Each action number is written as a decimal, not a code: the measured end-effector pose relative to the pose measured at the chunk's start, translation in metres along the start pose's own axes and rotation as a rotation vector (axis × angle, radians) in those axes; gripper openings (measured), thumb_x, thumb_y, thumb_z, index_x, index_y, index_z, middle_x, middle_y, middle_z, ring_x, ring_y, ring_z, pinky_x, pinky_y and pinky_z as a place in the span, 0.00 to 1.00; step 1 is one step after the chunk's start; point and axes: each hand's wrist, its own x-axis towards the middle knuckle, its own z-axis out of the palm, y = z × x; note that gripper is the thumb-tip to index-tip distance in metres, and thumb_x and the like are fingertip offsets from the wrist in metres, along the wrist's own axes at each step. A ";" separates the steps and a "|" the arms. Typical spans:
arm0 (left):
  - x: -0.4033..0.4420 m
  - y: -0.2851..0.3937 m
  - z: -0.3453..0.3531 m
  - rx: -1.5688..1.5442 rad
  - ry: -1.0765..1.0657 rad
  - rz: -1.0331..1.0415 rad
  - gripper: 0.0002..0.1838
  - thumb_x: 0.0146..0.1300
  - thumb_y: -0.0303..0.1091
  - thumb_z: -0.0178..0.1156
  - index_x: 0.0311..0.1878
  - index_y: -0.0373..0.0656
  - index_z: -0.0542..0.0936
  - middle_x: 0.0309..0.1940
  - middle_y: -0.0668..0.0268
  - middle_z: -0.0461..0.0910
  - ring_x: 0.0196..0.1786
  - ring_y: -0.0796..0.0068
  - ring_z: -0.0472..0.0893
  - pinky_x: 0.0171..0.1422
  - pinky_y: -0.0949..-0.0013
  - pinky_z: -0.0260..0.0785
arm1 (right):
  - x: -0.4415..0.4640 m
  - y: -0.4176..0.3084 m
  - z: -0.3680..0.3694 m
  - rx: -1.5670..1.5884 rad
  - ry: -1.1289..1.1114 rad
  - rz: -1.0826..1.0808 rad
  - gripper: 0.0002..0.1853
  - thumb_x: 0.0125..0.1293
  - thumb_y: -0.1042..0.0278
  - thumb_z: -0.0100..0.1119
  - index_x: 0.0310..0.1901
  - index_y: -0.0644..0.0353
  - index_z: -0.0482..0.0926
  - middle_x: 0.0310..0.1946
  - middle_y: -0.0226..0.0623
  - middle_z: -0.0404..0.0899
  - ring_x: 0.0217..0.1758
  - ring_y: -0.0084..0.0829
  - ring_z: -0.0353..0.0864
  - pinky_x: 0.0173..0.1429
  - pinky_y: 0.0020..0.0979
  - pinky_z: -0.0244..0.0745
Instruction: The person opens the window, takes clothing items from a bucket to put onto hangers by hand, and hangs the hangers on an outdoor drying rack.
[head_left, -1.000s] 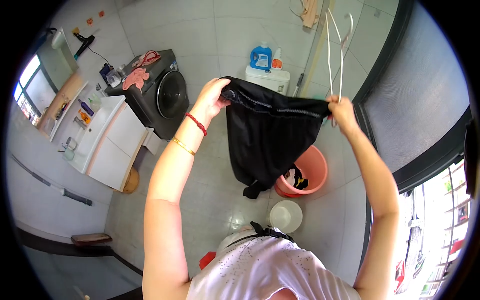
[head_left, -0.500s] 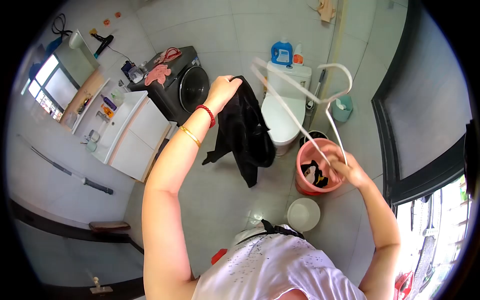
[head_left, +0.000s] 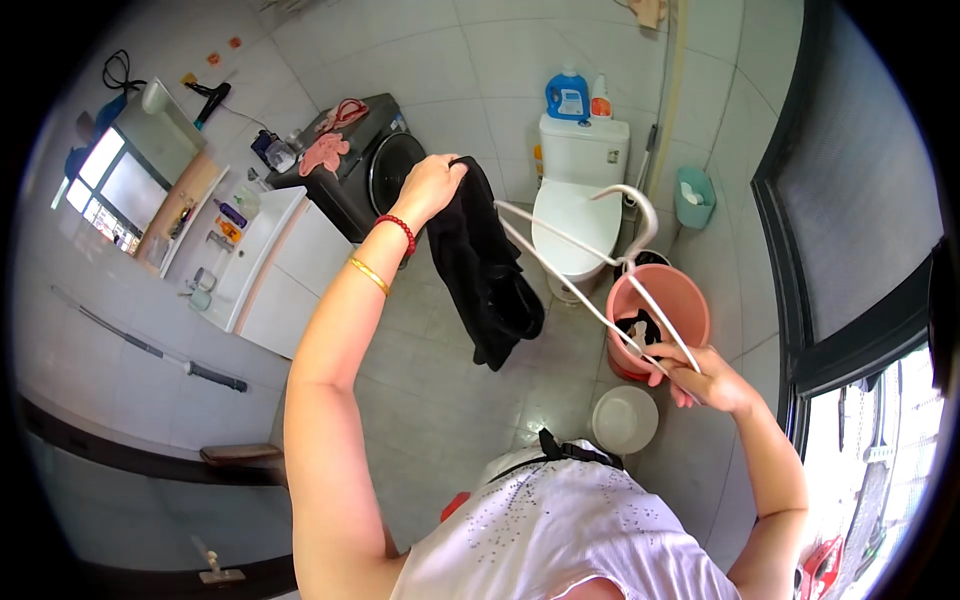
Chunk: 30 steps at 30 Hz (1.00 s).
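A black garment (head_left: 485, 275) hangs down over the floor, its top edge pinched in my left hand (head_left: 433, 187). A red bead bracelet and a gold bangle are on my left wrist. My right hand (head_left: 700, 378) is closed on one end of a white hanger (head_left: 570, 240). The hanger's hook points up and away, and its other end reaches close beside the garment. Under the hanger stands a pink bucket (head_left: 670, 300) with black and white cloth (head_left: 640, 328) inside. A white basin (head_left: 625, 420) sits on the floor nearer to me.
Behind the hanger is a toilet (head_left: 578, 225) with a blue bottle (head_left: 568, 96) and a spray bottle on its tank. A dark washing machine (head_left: 350, 180) and a sink cabinet (head_left: 290, 275) are at the left. A green bin (head_left: 694, 197) hangs on the right wall.
My right hand has let go of the garment's edge and moved down and toward me with the hanger, which has swung over to the left. The garment now hangs from my left hand alone.
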 end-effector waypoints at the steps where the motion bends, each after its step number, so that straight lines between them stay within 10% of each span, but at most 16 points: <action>1: -0.001 -0.002 0.000 0.023 0.012 0.020 0.19 0.61 0.41 0.50 0.47 0.35 0.77 0.42 0.44 0.77 0.49 0.47 0.74 0.55 0.59 0.66 | -0.009 -0.001 0.000 0.023 0.019 0.002 0.22 0.60 0.78 0.42 0.57 0.62 0.70 0.32 0.32 0.78 0.21 0.19 0.71 0.23 0.21 0.66; 16: -0.028 0.112 0.008 0.108 -0.003 0.257 0.14 0.60 0.34 0.51 0.44 0.38 0.79 0.37 0.57 0.73 0.43 0.56 0.74 0.49 0.62 0.66 | 0.014 0.001 0.010 0.024 -0.046 -0.125 0.24 0.62 0.79 0.39 0.61 0.57 0.68 0.32 0.31 0.72 0.21 0.18 0.68 0.25 0.22 0.66; 27: -0.010 0.170 -0.042 0.224 0.059 0.990 0.16 0.65 0.45 0.48 0.44 0.43 0.74 0.42 0.60 0.70 0.49 0.60 0.69 0.54 0.66 0.62 | 0.004 -0.014 0.000 0.195 0.132 -0.611 0.21 0.64 0.75 0.39 0.59 0.69 0.66 0.33 0.36 0.73 0.25 0.20 0.70 0.30 0.20 0.68; 30: -0.005 0.170 -0.036 0.185 -0.278 0.833 0.14 0.65 0.44 0.48 0.38 0.41 0.72 0.36 0.59 0.71 0.43 0.57 0.71 0.47 0.63 0.65 | 0.000 -0.011 -0.010 0.398 0.022 -0.561 0.22 0.67 0.66 0.40 0.60 0.69 0.63 0.37 0.41 0.75 0.27 0.24 0.74 0.33 0.22 0.71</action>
